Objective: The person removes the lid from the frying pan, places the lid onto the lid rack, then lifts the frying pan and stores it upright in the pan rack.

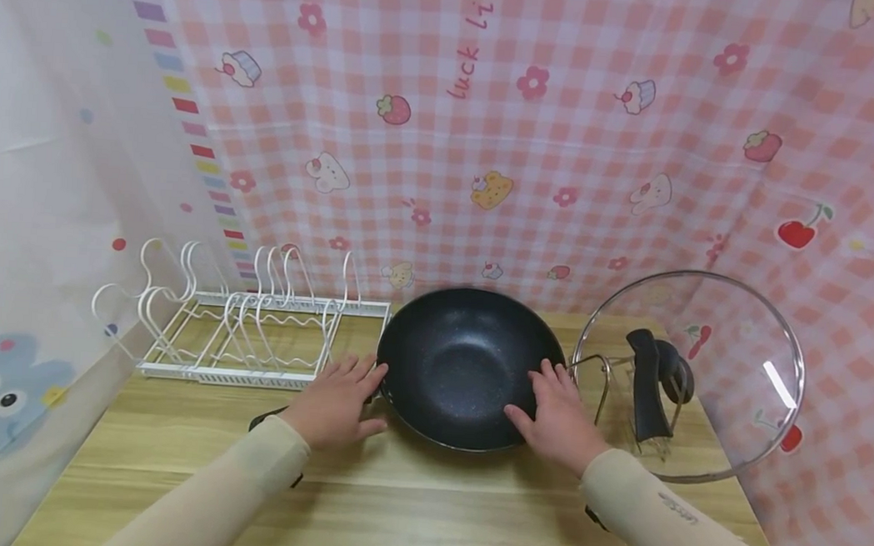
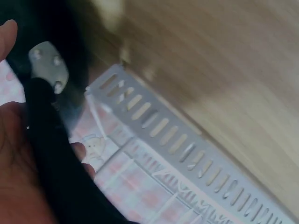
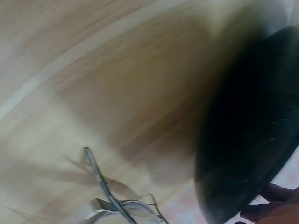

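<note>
A black wok [image 1: 468, 375] sits between both hands, its dark inside facing up. My left hand [image 1: 335, 404] lies over the wok's black handle [image 2: 56, 149], fingers extended toward the rim and thumb apart. The left wrist view shows the handle across the palm, fingertips [image 2: 86, 163] past its far side, and a riveted metal bracket [image 2: 50, 65] joining it to the wok. My right hand [image 1: 559, 414] is at the wok's right rim, fingers fairly straight and thumb over the inside. In the right wrist view, its fingers [image 3: 273, 205] are close to the wok's edge.
To the left stands a white wire rack [image 1: 231, 373] with several looped dividers. At the right, a large glass lid [image 1: 726, 458] with a black handle [image 1: 649, 390] leans upright by a wire stand [image 1: 601, 383]. Patterned cloth [image 1: 445, 140] hangs behind the wooden table [image 1: 422, 514].
</note>
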`<state>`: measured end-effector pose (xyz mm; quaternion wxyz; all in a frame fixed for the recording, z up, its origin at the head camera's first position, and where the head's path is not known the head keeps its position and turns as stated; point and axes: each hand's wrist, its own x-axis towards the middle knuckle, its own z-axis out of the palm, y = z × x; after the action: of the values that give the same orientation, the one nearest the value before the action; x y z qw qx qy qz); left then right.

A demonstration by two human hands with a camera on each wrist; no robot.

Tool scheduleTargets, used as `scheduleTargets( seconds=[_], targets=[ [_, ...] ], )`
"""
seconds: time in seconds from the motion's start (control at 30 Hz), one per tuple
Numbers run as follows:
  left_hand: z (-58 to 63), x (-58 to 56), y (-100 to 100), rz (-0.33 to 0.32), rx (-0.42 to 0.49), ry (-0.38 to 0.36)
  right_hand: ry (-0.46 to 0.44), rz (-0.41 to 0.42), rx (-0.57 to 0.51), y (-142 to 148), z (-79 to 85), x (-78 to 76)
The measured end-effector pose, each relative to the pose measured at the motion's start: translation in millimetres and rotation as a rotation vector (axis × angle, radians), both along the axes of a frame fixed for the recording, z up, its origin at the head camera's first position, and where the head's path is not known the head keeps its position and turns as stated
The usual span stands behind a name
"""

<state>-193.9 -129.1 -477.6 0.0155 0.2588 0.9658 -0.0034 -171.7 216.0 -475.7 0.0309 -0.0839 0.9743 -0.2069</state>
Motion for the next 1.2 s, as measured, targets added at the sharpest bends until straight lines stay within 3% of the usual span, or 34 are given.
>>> scheduleTargets(
  seconds=[0.33, 0.57, 0.97, 1.2],
  targets=[
    [-11.1, -2.1, 0, -0.018, 0.019, 0.027, 0.017, 0.015, 0.141, 2, -23.0, -3.1],
    [-13.5, -1.1, -1, -0.009, 0.002, 0.016, 0.037, 0.015, 0.168, -2, -24.4, -3.5],
    [-4.1, 2.8, 2, 0.005, 0.005, -0.019, 0.041, 0.016, 0.162, -3, -25.3, -7.1],
    [-5.0, 3.8, 3, 0.022, -0.003, -0.032, 0.031, 0.012, 0.167, -3, -23.2, -10.0]
  ],
)
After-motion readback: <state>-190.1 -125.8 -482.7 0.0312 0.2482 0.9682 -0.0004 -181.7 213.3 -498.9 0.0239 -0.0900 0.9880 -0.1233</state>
